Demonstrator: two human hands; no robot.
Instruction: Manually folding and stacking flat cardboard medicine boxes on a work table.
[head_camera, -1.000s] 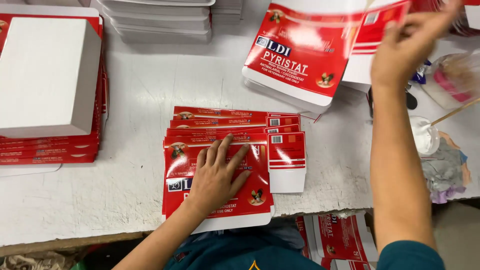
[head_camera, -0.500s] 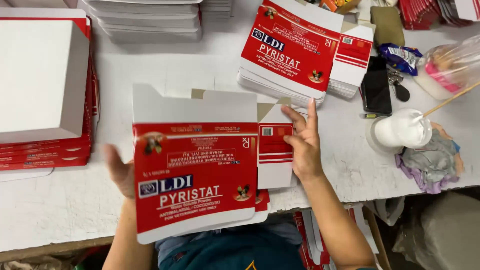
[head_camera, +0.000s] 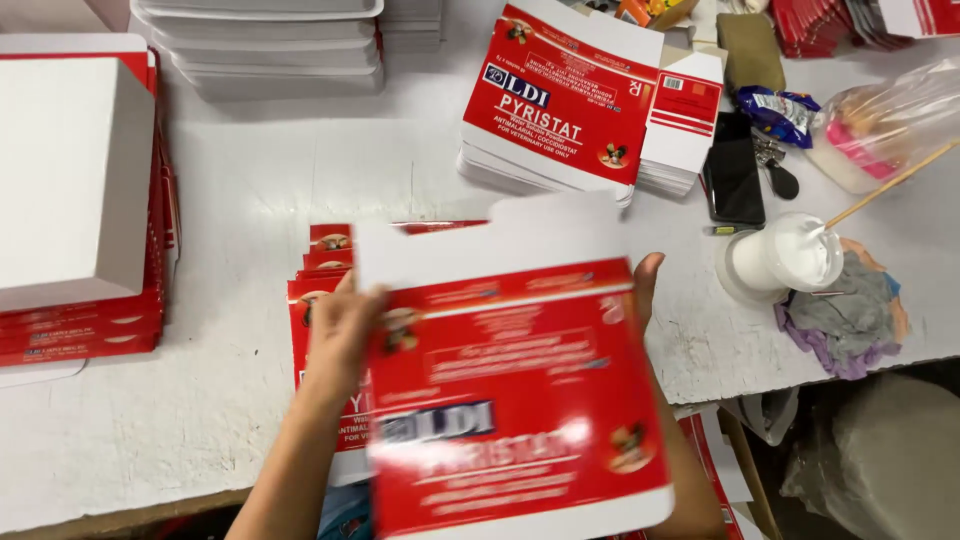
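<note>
holding red carton blank, glue cup holding white paste

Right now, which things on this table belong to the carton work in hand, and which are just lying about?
In use:
flat red carton, held by left hand and right hand
fanned cartons
carton stack

Lying about:
black phone
snack packet
rag

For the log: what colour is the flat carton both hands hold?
Red with white flaps, flat carton, head view.
</note>
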